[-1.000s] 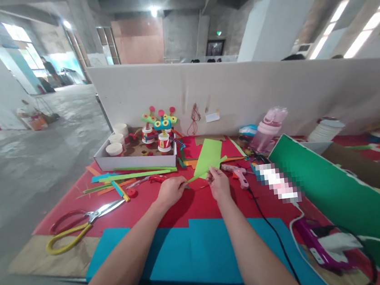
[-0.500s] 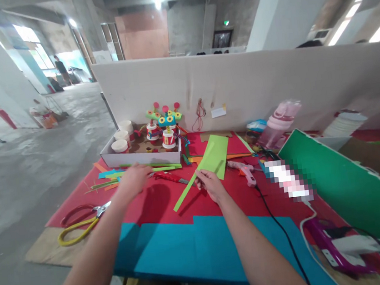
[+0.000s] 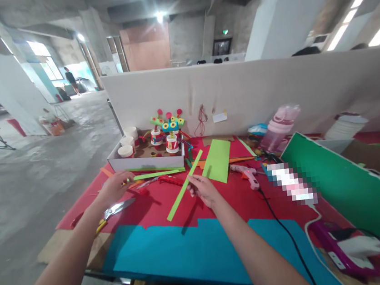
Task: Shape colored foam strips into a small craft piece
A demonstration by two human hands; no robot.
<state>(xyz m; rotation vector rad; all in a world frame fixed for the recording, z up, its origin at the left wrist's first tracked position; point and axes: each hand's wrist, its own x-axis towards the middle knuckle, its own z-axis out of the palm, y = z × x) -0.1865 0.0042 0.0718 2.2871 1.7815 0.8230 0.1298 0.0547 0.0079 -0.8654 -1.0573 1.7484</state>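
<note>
R hand [image 3: 201,188] pinching 1 green strip [image 3: 179,197], tilted above worktop [image 3: 152,213]. L hand [image 3: 115,186] part-curled at strip pile [image 3: 159,174], can't tell if gripping. 1 green sheet [image 3: 217,161] + 1 glue gun [image 3: 249,177] nr R hand. Behind: 1 box [image 3: 147,161] w/ 3 cups [image 3: 126,150], 3 figures [image 3: 172,142].

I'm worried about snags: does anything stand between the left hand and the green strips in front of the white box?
Nothing visible does. The left hand is right at the left end of the green strips; the scissors lie nearer the person, outside that gap.
</note>
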